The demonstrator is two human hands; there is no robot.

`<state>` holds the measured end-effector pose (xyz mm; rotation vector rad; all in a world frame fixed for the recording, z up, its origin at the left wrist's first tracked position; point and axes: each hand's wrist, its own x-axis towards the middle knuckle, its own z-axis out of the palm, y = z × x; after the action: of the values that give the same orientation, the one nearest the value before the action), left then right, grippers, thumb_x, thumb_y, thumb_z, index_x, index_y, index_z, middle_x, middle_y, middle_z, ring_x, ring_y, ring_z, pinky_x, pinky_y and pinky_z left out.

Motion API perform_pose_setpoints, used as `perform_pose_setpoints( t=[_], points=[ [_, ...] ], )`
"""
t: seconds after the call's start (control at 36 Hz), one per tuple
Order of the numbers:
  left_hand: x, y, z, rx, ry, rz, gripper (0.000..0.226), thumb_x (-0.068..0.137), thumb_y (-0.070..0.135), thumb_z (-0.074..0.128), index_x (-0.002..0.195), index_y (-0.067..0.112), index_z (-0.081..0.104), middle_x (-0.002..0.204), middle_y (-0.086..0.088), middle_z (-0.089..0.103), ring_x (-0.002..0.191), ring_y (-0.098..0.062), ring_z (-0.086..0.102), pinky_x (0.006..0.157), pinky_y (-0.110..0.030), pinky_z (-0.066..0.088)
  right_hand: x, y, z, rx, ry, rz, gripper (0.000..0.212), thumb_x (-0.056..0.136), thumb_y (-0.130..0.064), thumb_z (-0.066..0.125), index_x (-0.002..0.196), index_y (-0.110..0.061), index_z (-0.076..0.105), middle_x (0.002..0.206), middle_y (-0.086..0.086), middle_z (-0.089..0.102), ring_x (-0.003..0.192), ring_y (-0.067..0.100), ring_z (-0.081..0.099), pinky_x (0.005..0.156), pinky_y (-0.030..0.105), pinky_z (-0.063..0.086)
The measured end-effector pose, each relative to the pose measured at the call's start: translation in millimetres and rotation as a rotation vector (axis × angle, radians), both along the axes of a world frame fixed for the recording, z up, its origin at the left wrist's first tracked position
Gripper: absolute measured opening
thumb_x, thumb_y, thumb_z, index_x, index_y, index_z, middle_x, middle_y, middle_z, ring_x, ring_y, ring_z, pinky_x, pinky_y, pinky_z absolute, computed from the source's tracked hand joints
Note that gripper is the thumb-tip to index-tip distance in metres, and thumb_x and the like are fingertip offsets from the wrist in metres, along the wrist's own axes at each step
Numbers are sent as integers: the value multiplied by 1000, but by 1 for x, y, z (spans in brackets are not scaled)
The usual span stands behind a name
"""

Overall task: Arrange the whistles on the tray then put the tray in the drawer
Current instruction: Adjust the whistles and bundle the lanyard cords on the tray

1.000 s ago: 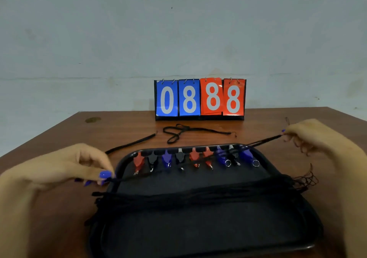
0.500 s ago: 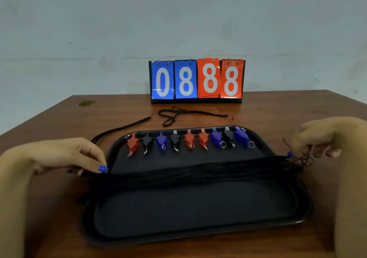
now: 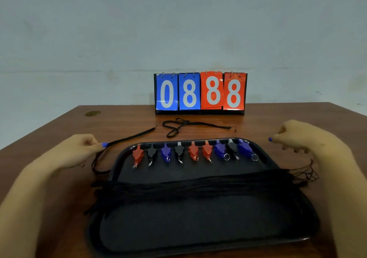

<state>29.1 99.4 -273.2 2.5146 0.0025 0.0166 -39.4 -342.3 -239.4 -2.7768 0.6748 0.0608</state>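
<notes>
A black tray (image 3: 200,248) lies on the table in front of me. Several whistles (image 3: 193,152) in red, black and blue stand in a row along its far edge. A thick bundle of black lanyards (image 3: 198,188) stretches across the tray's middle, and its thin ends (image 3: 307,173) spill over the right rim. My left hand (image 3: 79,150) is left of the tray and pinches a loose black lanyard (image 3: 132,137) that lies on the table. My right hand (image 3: 297,136) hovers right of the tray with loosely curled fingers, holding nothing I can see.
A flip scoreboard (image 3: 200,92) reading 0888 stands at the table's back edge against the wall. Another loose black lanyard (image 3: 184,125) lies between the scoreboard and the tray. The brown table (image 3: 278,118) ends close behind the scoreboard.
Both hands laid the stretched lanyard onto the bundle and let go. My left hand then moved up to the loose lanyard on the table; my right hand lifted away from the bundle's ends.
</notes>
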Motion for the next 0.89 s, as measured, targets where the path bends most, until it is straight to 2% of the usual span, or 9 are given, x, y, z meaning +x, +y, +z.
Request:
perform_pose_setpoints(
  t=[0.08,0.19,0.25,0.36,0.5,0.64,0.72,0.78,0.89],
  points=[
    [6,3,-4,146,-64,72,19,91,34,54,86,17,57,92,-1,59,76,-21,56,69,-31,42,4,20,0,-103,-132,87,24,90,-39,53,98,-17,56,99,5,64,89,22,59,81,35,49],
    [13,7,-12,188,-173,91,3,87,28,59,86,26,57,99,0,60,89,-19,56,79,-35,46,7,46,-2,-51,-240,292,7,92,-30,52,97,-26,55,95,-6,59,89,11,57,77,27,46],
    [15,10,-14,173,-190,94,5,85,25,61,87,28,58,106,-5,61,95,-23,59,83,-39,49,10,57,-6,-4,-279,388,4,91,-28,53,94,-30,56,96,-9,60,87,6,56,79,27,49],
    [15,6,-17,189,-183,102,29,85,29,62,112,18,60,117,-7,56,109,-25,56,92,-40,48,10,79,-10,67,-272,548,9,91,-26,54,88,-34,57,93,-15,58,85,2,55,76,19,47],
    [21,4,-23,227,-151,119,33,83,37,63,110,19,60,114,-6,59,110,-26,53,90,-42,48,8,95,-16,90,-228,664,17,91,-27,54,81,-41,54,89,-16,60,85,3,57,80,23,51],
    [26,1,-27,293,-111,119,33,85,36,61,113,19,56,115,-6,58,110,-25,52,90,-42,48,10,97,-20,92,-181,686,11,92,-27,54,88,-37,57,91,-15,61,84,5,58,79,22,51],
    [28,-2,-28,299,-132,124,4,88,28,58,85,25,57,103,-3,58,106,-25,51,87,-41,49,11,98,-21,103,-168,690,13,92,-26,52,87,-37,55,87,-15,59,81,4,58,71,16,48],
    [26,-5,-28,313,-169,121,15,89,21,54,75,28,53,95,-1,54,102,-26,50,82,-40,49,11,99,-22,102,-159,693,13,93,-26,52,87,-37,54,85,-15,59,79,5,57,68,15,47],
    [22,-16,-21,270,-349,142,7,92,17,47,89,21,53,97,-2,57,94,-24,53,76,-38,47,12,100,-23,100,-162,695,10,93,-27,51,95,-34,58,86,-17,59,80,4,57,73,17,48]
  ],
)
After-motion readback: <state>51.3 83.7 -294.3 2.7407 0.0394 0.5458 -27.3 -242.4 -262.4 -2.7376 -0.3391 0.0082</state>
